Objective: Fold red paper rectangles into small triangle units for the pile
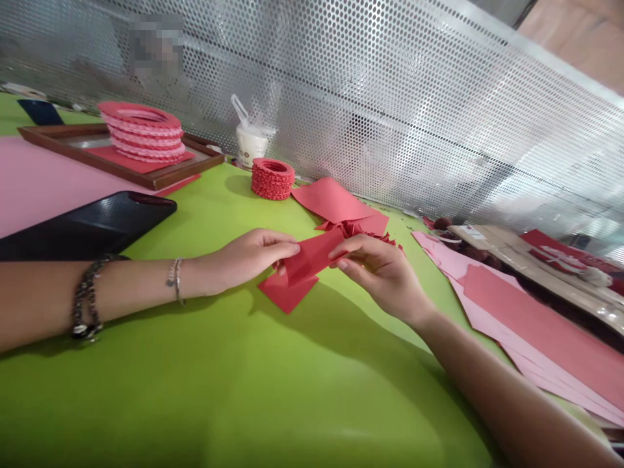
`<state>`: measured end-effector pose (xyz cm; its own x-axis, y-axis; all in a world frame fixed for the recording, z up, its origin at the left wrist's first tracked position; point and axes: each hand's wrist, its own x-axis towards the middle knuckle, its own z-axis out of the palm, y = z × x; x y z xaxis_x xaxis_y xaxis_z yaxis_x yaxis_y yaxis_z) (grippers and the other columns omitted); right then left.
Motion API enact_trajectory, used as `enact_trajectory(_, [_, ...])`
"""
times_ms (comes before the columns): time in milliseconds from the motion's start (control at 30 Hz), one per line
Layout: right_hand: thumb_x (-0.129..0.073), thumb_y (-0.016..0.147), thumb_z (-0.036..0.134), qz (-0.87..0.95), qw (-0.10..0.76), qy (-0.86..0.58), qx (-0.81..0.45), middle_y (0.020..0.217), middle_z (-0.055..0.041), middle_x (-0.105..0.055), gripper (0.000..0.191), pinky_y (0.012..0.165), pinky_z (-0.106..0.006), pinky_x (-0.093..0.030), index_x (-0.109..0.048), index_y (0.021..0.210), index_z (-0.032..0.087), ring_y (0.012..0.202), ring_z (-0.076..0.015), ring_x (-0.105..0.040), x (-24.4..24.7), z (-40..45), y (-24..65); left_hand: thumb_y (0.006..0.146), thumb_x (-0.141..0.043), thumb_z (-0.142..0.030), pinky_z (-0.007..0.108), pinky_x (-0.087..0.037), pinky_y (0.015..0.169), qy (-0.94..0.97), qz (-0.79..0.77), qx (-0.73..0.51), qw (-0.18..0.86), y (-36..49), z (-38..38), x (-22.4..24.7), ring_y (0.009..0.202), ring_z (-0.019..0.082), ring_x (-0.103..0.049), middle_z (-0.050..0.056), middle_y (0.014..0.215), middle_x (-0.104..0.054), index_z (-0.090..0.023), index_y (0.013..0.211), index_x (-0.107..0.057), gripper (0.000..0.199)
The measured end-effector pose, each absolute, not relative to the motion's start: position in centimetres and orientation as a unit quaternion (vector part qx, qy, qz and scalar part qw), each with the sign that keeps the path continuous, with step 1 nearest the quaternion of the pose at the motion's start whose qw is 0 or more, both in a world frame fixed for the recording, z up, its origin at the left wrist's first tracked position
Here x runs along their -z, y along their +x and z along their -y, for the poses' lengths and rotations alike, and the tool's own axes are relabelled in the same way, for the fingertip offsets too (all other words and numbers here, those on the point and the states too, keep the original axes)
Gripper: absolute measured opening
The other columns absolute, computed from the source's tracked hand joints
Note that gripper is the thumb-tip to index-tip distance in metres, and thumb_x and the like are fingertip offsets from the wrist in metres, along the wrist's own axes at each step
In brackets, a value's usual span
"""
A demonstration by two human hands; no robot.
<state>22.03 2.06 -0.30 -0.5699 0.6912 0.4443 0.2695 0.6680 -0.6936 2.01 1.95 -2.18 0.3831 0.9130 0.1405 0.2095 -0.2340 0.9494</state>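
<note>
A small piece of red paper (312,255) is held just above the green table (234,383). My left hand (258,257) pinches its left end between thumb and fingers, and my right hand (377,270) grips its right end. Under it, on the table, a red paper square (288,296) shows partly. Behind my hands are a pile of small folded red pieces (358,229) and larger red sheets (334,200).
A short red ring stack (273,180) and a white cup (251,146) stand near the perforated metal panel (370,97). At left are a wooden tray (146,177) with pink rings (146,133) and a black object (97,224). Pink sheets (541,325) lie at right.
</note>
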Motion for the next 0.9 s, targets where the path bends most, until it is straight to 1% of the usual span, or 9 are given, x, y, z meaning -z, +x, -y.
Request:
enact_trajectory(67, [-0.055, 0.076, 0.022, 0.825, 0.372, -0.29, -0.311, 0.076, -0.0017, -0.059, 0.005, 0.065, -0.024, -0.046, -0.056, 0.079, 0.018, 0.069, -0.01, -0.055, 0.5, -2.1, 21.9, 0.076, -0.048, -0.03, 0.021, -0.041, 0.067, 0.699, -0.417, -0.388, 0.432, 2.0, -1.8, 2.0, 0.074, 0.013, -0.056, -0.002, 0.076, -0.062, -0.02, 0.078, -0.061, 0.016])
enact_trajectory(100, [-0.055, 0.076, 0.023, 0.82, 0.376, -0.292, -0.318, 0.074, -0.0016, -0.059, 0.006, 0.063, -0.024, -0.046, -0.056, 0.077, 0.017, 0.068, -0.01, -0.055, 0.5, -2.0, 21.8, 0.076, -0.049, -0.03, 0.022, -0.041, 0.069, 0.706, -0.421, -0.397, 0.408, 2.0, -1.8, 2.0, 0.079, 0.014, -0.056, -0.001, 0.084, -0.062, -0.02, 0.084, -0.06, 0.017])
enact_trajectory(167, [-0.056, 0.076, 0.025, 0.813, 0.379, -0.302, -0.323, 0.071, -0.0015, -0.058, 0.009, 0.062, -0.024, -0.046, -0.056, 0.073, 0.016, 0.066, -0.0099, -0.055, 0.7, -1.9, 21.6, 0.076, -0.048, -0.031, 0.023, -0.042, 0.07, 0.726, -0.426, -0.406, 0.357, 2.0, -1.8, 1.9, 0.083, 0.016, -0.055, 0.001, 0.09, -0.061, -0.019, 0.088, -0.06, 0.021])
enact_trajectory(233, [-0.056, 0.075, 0.026, 0.808, 0.381, -0.312, -0.322, 0.07, -0.0016, -0.058, 0.011, 0.061, -0.025, -0.046, -0.055, 0.072, 0.016, 0.064, -0.0099, -0.055, 0.8, -1.7, 21.5, 0.077, -0.048, -0.032, 0.022, -0.042, 0.068, 0.741, -0.416, -0.404, 0.338, 2.1, -1.7, 1.9, 0.082, 0.016, -0.056, 0.002, 0.088, -0.061, -0.017, 0.088, -0.06, 0.023])
enact_trajectory(400, [-0.058, 0.074, 0.024, 0.802, 0.401, -0.32, -0.307, 0.068, -0.001, -0.059, 0.01, 0.06, -0.023, -0.046, -0.056, 0.069, 0.016, 0.063, -0.0092, -0.055, 1.0, -1.5, 21.1, 0.076, -0.05, -0.027, 0.018, -0.043, 0.061, 0.753, -0.383, -0.396, 0.36, 2.5, -1.5, 2.1, 0.073, 0.012, -0.057, 0.0, 0.081, -0.064, -0.016, 0.083, -0.062, 0.017])
enact_trajectory(500, [-0.059, 0.073, 0.023, 0.79, 0.409, -0.323, -0.324, 0.066, -0.0005, -0.059, 0.009, 0.059, -0.022, -0.047, -0.056, 0.069, 0.015, 0.061, -0.0087, -0.056, 1.1, -1.5, 21.0, 0.076, -0.051, -0.025, 0.017, -0.043, 0.058, 0.755, -0.375, -0.391, 0.37, 2.5, -1.3, 2.3, 0.069, 0.011, -0.058, -0.001, 0.077, -0.065, -0.016, 0.081, -0.063, 0.016])
enact_trajectory(600, [-0.06, 0.072, 0.023, 0.781, 0.412, -0.328, -0.337, 0.063, 0.0002, -0.058, 0.01, 0.056, -0.021, -0.047, -0.056, 0.068, 0.015, 0.057, -0.0081, -0.056, 1.1, -1.4, 20.9, 0.076, -0.052, -0.027, 0.017, -0.044, 0.058, 0.751, -0.365, -0.385, 0.395, 2.5, -1.3, 2.3, 0.069, 0.011, -0.058, -0.001, 0.076, -0.066, -0.016, 0.082, -0.064, 0.018])
enact_trajectory(733, [-0.06, 0.071, 0.023, 0.791, 0.409, -0.347, -0.295, 0.06, 0.001, -0.056, 0.01, 0.051, -0.02, -0.044, -0.055, 0.067, 0.014, 0.052, -0.0068, -0.052, 0.7, -1.1, 20.8, 0.075, -0.052, -0.024, 0.016, -0.043, 0.058, 0.748, -0.354, -0.389, 0.406, 2.6, -1.1, 2.1, 0.066, 0.009, -0.056, -0.001, 0.074, -0.065, -0.016, 0.083, -0.065, 0.017])
enact_trajectory(900, [-0.06, 0.071, 0.02, 0.782, 0.424, -0.35, -0.294, 0.057, 0.0028, -0.054, 0.011, 0.046, -0.018, -0.041, -0.05, 0.069, 0.015, 0.049, -0.0055, -0.05, 0.5, -0.9, 20.6, 0.075, -0.053, -0.027, 0.016, -0.042, 0.059, 0.747, -0.344, -0.39, 0.413, 2.7, -1.1, 2.1, 0.068, 0.009, -0.055, -0.001, 0.075, -0.065, -0.017, 0.083, -0.066, 0.018])
